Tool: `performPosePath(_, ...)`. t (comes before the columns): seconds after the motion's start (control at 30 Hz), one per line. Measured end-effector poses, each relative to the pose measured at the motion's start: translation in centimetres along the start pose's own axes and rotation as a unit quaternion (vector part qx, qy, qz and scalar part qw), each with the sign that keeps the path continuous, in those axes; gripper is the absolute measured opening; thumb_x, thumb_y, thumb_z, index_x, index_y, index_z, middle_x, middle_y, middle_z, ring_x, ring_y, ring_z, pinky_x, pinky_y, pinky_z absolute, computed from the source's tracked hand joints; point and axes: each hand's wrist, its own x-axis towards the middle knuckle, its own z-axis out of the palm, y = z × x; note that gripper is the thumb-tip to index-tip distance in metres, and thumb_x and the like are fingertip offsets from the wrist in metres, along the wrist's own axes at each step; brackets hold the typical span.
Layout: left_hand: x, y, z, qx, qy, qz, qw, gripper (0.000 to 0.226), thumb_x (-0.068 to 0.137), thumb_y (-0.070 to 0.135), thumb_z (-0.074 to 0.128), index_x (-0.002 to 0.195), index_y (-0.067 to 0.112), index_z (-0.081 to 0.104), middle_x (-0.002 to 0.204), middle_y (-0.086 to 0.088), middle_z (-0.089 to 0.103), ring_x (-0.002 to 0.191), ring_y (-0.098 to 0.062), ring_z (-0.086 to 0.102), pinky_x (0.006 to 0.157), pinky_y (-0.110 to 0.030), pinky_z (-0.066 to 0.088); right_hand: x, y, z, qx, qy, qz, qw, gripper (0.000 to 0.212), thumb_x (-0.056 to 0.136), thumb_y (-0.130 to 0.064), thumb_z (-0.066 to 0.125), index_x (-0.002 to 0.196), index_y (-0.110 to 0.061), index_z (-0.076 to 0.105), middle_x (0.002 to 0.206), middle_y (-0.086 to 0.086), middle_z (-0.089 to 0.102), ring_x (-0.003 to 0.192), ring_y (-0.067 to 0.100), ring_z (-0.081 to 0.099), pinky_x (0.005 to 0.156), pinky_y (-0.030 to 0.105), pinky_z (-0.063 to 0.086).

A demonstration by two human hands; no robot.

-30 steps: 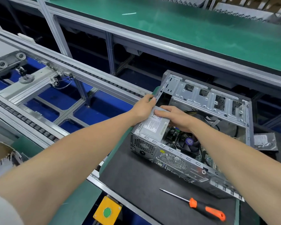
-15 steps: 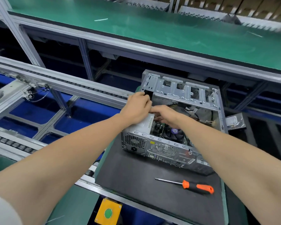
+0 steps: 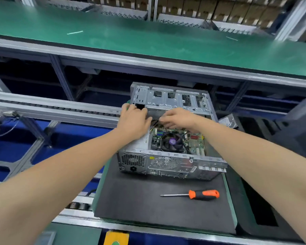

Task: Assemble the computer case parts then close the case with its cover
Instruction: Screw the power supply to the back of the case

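Case (image 3: 171, 161) open, cover not on. Left grip (image 3: 133, 121) flat on power box (image 3: 140, 144), 9 o'clock; right grip (image 3: 178, 119) curled near wires (image 3: 153, 121), hold unclear.

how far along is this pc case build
Done: motherboard, CPU fan and power supply sit in the computer case. In hand: left hand rests on the supply, right hand pinches cables. To do: hard drive lies outside, screwdriver lies on the mat, no cover fitted.

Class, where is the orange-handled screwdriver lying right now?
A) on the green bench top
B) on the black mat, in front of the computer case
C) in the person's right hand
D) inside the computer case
B: the screwdriver lies flat on the black mat, on the near side of the computer case, with no hand on it.
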Motion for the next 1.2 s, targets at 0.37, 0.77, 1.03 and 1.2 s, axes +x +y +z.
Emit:
performPosePath(0.37,4.2,10.5,-1.6,-0.195,-0.131,-0.036,0.971,0.019,0.093,0.012,0.052,0.097,0.018,0.069,0.095,-0.003,0.07,0.083,-0.024,0.064,0.075,-0.036,0.055,-9.0,6.1,-10.5,0.06,0.128,-0.03,0.99,0.013,0.103,-0.022,0.065,0.108,-0.016,0.075,0.104,0.009,0.079,0.093,0.027,0.077,0.077,0.028,0.064)
performPosePath(0.77,6.4,23.7,1.5,-0.26,-0.094,-0.081,0.958,0.018,0.091,0.013,0.054,0.088,0.022,0.069,0.074,0.004,0.07,0.064,-0.014,0.066,0.05,-0.02,0.044,-15.4,17.9,-19.3,0.111,0.213,0.01,0.971,0.014,0.099,-0.016,0.066,0.104,-0.011,0.078,0.096,0.01,0.079,0.092,0.031,0.077,0.086,0.04,0.064)
performPosePath(1.03,6.7,30.6,1.6,-0.234,0.01,0.028,0.972,0.017,0.089,0.008,0.057,0.098,0.019,0.066,0.098,0.001,0.057,0.09,-0.017,0.055,0.084,-0.032,0.046,-16.6,23.3,-19.9,0.12,0.185,0.046,0.974,0.011,0.099,-0.019,0.069,0.103,-0.013,0.077,0.096,0.011,0.079,0.081,0.024,0.075,0.078,0.034,0.064)
performPosePath(1.2,6.2,36.5,3.5,-0.297,-0.104,0.022,0.949,0.021,0.088,0.006,0.058,0.099,0.02,0.07,0.1,0.002,0.065,0.087,-0.013,0.059,0.078,-0.023,0.042,-16.8,25.8,-18.0,0.095,0.161,0.07,0.98,0.011,0.099,-0.018,0.067,0.101,-0.013,0.077,0.093,0.01,0.08,0.075,0.02,0.074,0.076,0.034,0.064)
